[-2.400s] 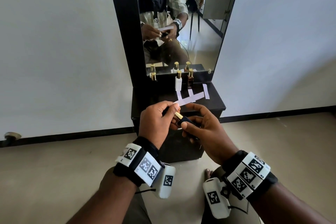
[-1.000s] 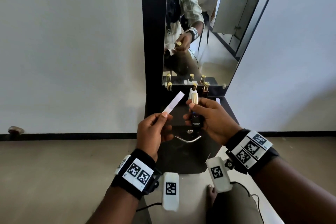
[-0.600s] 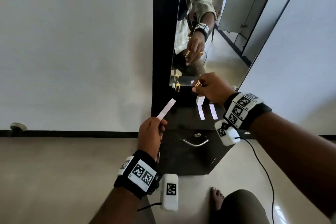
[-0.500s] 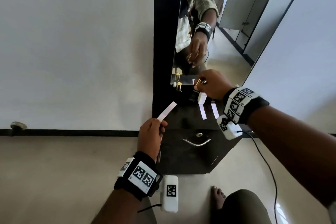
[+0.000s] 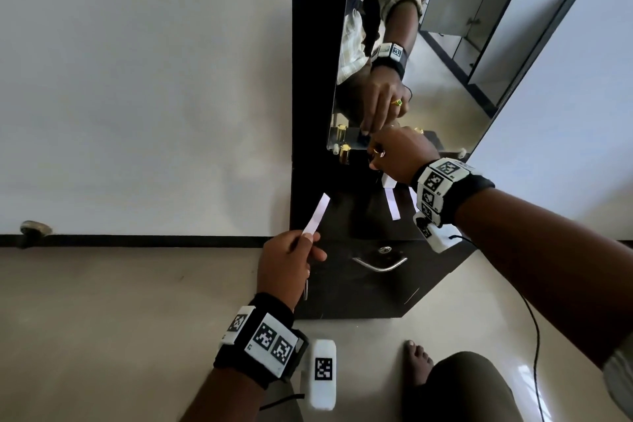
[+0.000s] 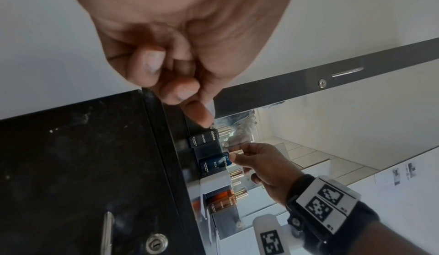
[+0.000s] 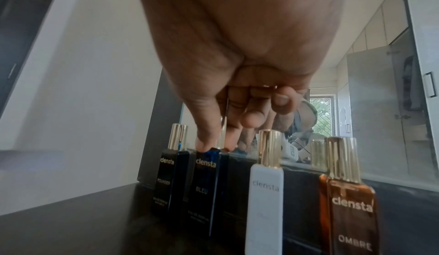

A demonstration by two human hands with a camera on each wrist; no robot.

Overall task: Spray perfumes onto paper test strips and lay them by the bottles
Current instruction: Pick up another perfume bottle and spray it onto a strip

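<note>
The blue perfume bottle (image 7: 206, 185), labelled BLEU, stands upright on the black cabinet top (image 5: 346, 216) at its back edge, right against the mirror (image 5: 438, 55), second from the left corner in a row of four. To its left is a black bottle (image 7: 168, 182) marked FOUNDER, touching or all but touching it; to its right, a little apart, are a white bottle (image 7: 263, 206) and then an amber bottle (image 7: 351, 219) marked OMBRE, each with a gold cap. The right hand (image 5: 399, 156) reaches down over the blue bottle with thumb and fingers pinched round its gold cap and neck, fingertips (image 7: 204, 146) resting on the bottle's shoulder (a gold ring shows on one finger). The bottle's base appears to sit flat on the top, though the wrist view is too low to be sure of full contact. The left hand (image 5: 287, 267) is held out in front of the cabinet's left front corner, off the top and well apart from the right hand, its thumb and forefinger pinching the lower end of a white paper test strip (image 5: 317, 214). The strip slants up and to the right, its free end in the air near the cabinet's left edge. Two more white strips lie flat on the top in front of the bottles, one (image 5: 391, 205) plainly seen, the other largely hidden behind the right wrist. Below, the cabinet front carries a curved metal handle (image 5: 380, 264) and a small lock.
</note>
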